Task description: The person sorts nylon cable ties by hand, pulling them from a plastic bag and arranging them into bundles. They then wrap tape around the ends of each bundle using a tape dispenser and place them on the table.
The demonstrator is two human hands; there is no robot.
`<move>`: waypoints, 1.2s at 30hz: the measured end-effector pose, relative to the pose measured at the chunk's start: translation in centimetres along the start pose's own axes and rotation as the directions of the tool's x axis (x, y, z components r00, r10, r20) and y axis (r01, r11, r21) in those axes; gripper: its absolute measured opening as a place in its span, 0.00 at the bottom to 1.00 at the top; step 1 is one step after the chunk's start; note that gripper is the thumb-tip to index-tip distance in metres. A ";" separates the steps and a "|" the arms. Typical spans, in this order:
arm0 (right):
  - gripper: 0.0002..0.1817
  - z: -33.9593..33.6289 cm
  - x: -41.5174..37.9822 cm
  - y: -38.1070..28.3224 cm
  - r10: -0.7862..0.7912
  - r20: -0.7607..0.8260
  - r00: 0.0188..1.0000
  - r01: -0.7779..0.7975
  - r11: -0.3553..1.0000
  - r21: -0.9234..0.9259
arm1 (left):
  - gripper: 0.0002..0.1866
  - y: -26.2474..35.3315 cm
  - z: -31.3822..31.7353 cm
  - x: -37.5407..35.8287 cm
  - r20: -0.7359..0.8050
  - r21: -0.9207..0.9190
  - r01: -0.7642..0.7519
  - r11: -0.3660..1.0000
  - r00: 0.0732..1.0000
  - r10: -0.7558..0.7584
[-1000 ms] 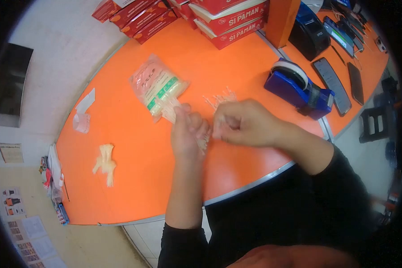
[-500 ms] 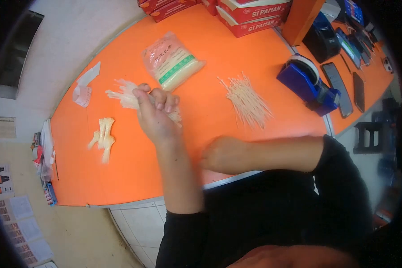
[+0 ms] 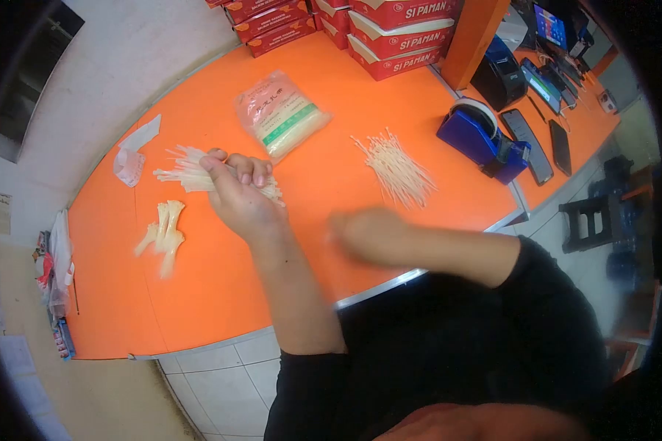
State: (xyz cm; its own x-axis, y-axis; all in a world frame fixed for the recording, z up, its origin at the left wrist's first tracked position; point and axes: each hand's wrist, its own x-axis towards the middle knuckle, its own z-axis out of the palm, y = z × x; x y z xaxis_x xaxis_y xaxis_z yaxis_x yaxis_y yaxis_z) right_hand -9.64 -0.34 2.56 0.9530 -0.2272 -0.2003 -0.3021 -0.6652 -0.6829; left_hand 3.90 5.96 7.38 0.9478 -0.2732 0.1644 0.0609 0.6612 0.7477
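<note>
A bundle of thin, whitish sticks sits clasped in the left hand, its uneven ends fanning out on one side and protruding on the other, while a pile of loose, cream-coloured sticks lies flat and roughly aligned on the orange tabletop.
</note>
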 end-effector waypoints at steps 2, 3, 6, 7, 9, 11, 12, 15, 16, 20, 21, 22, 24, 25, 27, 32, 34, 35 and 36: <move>0.09 -3.9 0.2 1.7 0.092 -0.252 0.963 -0.117 0.990 -0.083 | 0.14 0.0 -0.2 0.0 -0.016 0.011 -0.002 1.000 1.000 0.002; 0.10 -5.4 0.6 3.2 0.144 -0.379 0.914 -0.183 0.981 -0.069 | 0.14 -0.1 -0.2 0.1 -0.003 -0.011 0.013 1.000 1.000 -0.013; 0.12 -6.8 0.7 6.4 0.230 -0.423 0.876 -0.294 0.951 -0.092 | 0.14 -0.3 -0.2 -0.1 0.032 -0.038 0.040 0.998 0.999 -0.039; 0.12 -6.8 0.7 7.1 0.164 -0.479 0.862 -0.217 0.975 -0.057 | 0.13 -0.4 0.0 -0.1 0.052 -0.037 0.048 0.998 0.998 -0.046; 0.12 -7.3 0.6 7.3 0.097 -0.528 0.844 -0.134 0.990 -0.032 | 0.14 -0.5 0.1 -0.3 0.073 -0.024 0.075 0.997 0.995 -0.073; 0.12 -8.7 0.1 6.1 0.208 -0.503 0.839 -0.252 0.968 -0.020 | 0.14 -0.8 0.2 -0.4 0.095 -0.004 0.099 0.995 0.991 -0.099; 0.12 -8.7 0.0 6.3 0.204 -0.504 0.839 -0.248 0.969 -0.020 | 0.14 -1.1 0.2 -0.4 0.138 0.010 0.152 0.988 0.979 -0.152; 0.13 -8.7 -0.3 6.4 0.203 -0.395 0.896 -0.258 0.962 -0.090 | 0.13 -2.0 0.4 -0.6 0.255 0.027 0.308 0.951 0.918 -0.305; 0.13 -8.8 -0.5 6.2 0.174 -0.392 0.903 -0.237 0.965 -0.117 | 0.13 -2.2 0.5 -0.7 0.323 0.039 0.412 0.910 0.857 -0.402; 0.12 -10.3 -0.6 5.1 -0.055 -0.499 0.865 0.069 0.998 0.011 | 0.13 -3.1 1.3 -2.1 0.494 0.109 0.543 0.833 0.697 -0.519; 0.12 -11.0 -0.6 4.7 -0.052 -0.507 0.860 0.070 0.997 0.017 | 0.13 -3.4 1.5 -2.4 0.535 0.166 0.594 0.787 0.616 -0.578; 0.12 -11.6 -0.5 4.2 -0.072 -0.519 0.852 0.148 0.983 0.106 | 0.13 -3.7 1.7 -2.8 0.567 0.228 0.638 0.736 0.528 -0.633; 0.12 -12.4 -0.1 4.1 -0.088 -0.539 0.838 0.229 0.952 0.201 | 0.13 -4.5 2.1 -3.5 0.584 0.288 0.630 0.721 0.481 -0.654; 0.12 -12.7 0.2 4.3 -0.115 -0.522 0.845 0.300 0.911 0.285 | 0.12 -4.9 2.3 -3.8 0.597 0.338 0.622 0.706 0.439 -0.672; 0.13 -13.1 0.5 4.7 -0.143 -0.514 0.846 0.370 0.852 0.371 | 0.12 -5.4 2.4 -4.2 0.595 0.408 0.608 0.681 0.389 -0.704; 0.11 -12.4 1.2 6.8 -0.114 -0.181 0.977 0.208 0.696 0.687 | 0.13 -6.9 2.5 -4.5 0.526 0.553 0.601 0.576 0.285 -0.802; 0.08 -11.4 1.6 8.0 -0.119 -0.166 0.979 0.204 0.593 0.779 | 0.13 -7.6 2.5 -4.6 0.494 0.604 0.576 0.551 0.272 -0.826; 0.08 -11.0 1.8 8.5 -0.119 -0.166 0.979 0.204 0.583 0.786 | 0.13 -7.9 2.5 -4.7 0.485 0.611 0.576 0.544 0.270 -0.832; 0.08 -10.7 1.9 8.8 -0.095 -0.209 0.973 0.228 0.516 0.826 | 0.13 -8.0 2.7 -4.8 0.445 0.640 0.554 0.532 0.297 -0.845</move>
State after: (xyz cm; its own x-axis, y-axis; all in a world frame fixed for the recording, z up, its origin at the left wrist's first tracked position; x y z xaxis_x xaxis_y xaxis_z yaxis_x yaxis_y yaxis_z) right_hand -10.70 -14.24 3.64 0.9517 -0.3066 0.0169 0.0794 0.1926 -0.9781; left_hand -2.00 0.06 2.35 0.0906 -0.9507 -0.2967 0.3570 -0.2471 0.9008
